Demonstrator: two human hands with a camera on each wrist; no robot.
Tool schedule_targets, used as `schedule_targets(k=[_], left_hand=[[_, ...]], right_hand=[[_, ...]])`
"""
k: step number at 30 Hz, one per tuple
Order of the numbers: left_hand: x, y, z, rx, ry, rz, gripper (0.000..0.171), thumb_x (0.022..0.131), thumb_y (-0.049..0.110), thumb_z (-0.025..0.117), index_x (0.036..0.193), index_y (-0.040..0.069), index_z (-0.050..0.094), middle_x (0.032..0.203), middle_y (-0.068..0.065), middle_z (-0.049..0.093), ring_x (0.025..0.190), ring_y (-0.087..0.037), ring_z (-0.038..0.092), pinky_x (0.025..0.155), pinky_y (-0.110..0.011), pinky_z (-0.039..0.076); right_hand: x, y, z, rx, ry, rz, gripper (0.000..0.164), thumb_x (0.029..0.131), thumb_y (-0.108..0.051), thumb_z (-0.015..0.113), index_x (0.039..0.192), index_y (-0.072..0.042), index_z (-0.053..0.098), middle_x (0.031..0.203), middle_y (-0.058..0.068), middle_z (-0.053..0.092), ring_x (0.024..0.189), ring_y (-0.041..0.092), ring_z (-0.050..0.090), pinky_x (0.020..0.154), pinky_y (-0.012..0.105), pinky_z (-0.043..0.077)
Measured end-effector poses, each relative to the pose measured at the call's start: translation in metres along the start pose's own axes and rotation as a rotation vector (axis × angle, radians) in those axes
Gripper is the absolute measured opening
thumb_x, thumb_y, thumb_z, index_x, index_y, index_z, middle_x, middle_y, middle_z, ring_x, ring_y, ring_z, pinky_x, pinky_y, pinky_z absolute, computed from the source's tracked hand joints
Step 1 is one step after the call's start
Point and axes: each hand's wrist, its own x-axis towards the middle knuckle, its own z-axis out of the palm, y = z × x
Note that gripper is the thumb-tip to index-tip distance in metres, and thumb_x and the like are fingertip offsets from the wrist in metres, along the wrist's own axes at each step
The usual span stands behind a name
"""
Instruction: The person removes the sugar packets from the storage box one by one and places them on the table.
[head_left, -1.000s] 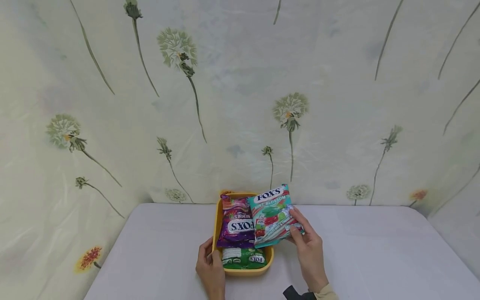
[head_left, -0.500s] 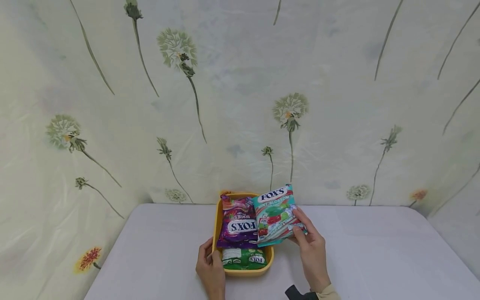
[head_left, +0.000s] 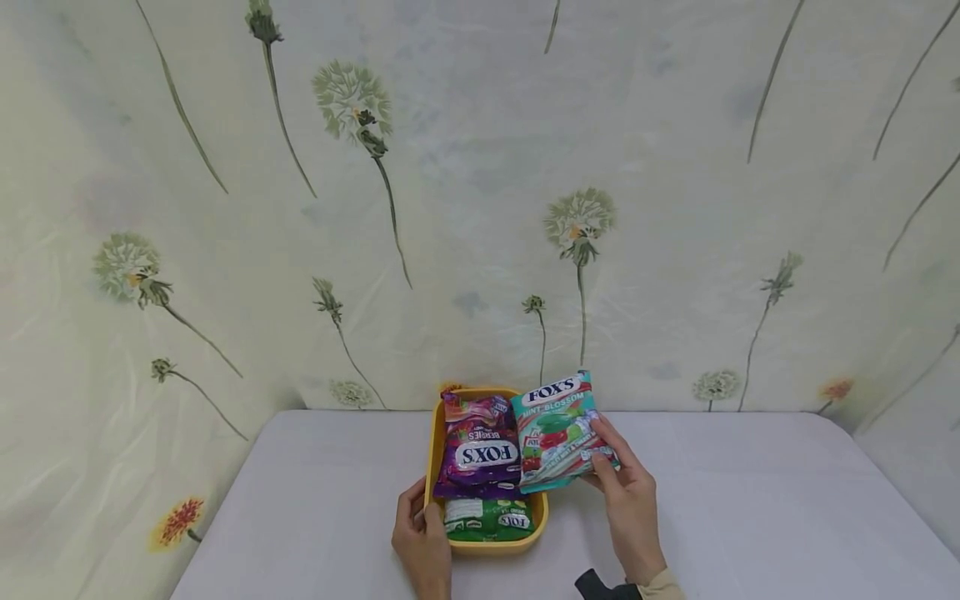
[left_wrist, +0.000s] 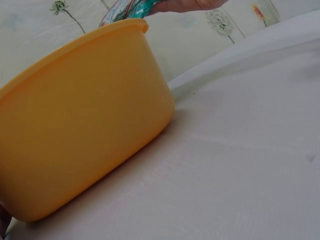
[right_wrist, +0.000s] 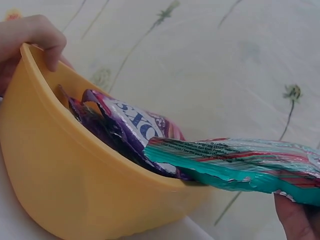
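My left hand (head_left: 423,537) grips the near left rim of a yellow plastic tub (head_left: 495,547), thumb over the edge. In the right wrist view its curled fingers (right_wrist: 52,50) hook over the rim. My right hand (head_left: 628,504) pinches the right edge of a teal Fox's Mint Blossom candy bag (head_left: 551,437), tilted above the tub's right rim. Inside the tub lie a purple Fox's Berries candy bag (head_left: 480,433) and, nearer me, a green Fox's candy bag (head_left: 487,518). The mint bag hides part of the tub's right side.
The tub stands on a table with a white cloth (head_left: 337,467). Behind it hangs a pale sheet (head_left: 465,208) printed with dandelions. A dark strap piece (head_left: 603,587) shows at my right wrist, beside a beige cuff (head_left: 663,586).
My right hand has shifted a little to the right with the mint candy bag, so more of the purple bag shows. The left hand stays on the tub.
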Motion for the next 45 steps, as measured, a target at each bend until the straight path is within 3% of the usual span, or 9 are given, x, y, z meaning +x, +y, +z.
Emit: schedule_targets(k=[16, 45], left_hand=[[-0.003, -0.002, -0.001, -0.002, 0.010, 0.003, 0.035, 0.083, 0.002, 0.050, 0.112, 0.015, 0.065, 0.108, -0.003, 0.069, 0.092, -0.016, 0.064, 0.071, -0.009, 0.045], [-0.001, 0.000, -0.001, -0.003, -0.011, -0.003, 0.035, 0.085, 0.003, 0.049, 0.114, 0.016, 0.063, 0.109, -0.003, 0.068, 0.093, -0.015, 0.063, 0.074, -0.008, 0.045]], right_hand=[[0.000, 0.000, -0.004, -0.004, 0.022, 0.034, 0.042, 0.096, -0.024, 0.050, 0.138, -0.024, 0.048, 0.151, -0.008, 0.036, 0.114, 0.000, 0.053, 0.079, 0.019, 0.052], [0.007, 0.005, -0.016, 0.094, 0.129, 0.070, 0.040, 0.097, -0.020, 0.049, 0.137, -0.024, 0.050, 0.148, -0.008, 0.040, 0.113, 0.004, 0.054, 0.077, 0.018, 0.053]])
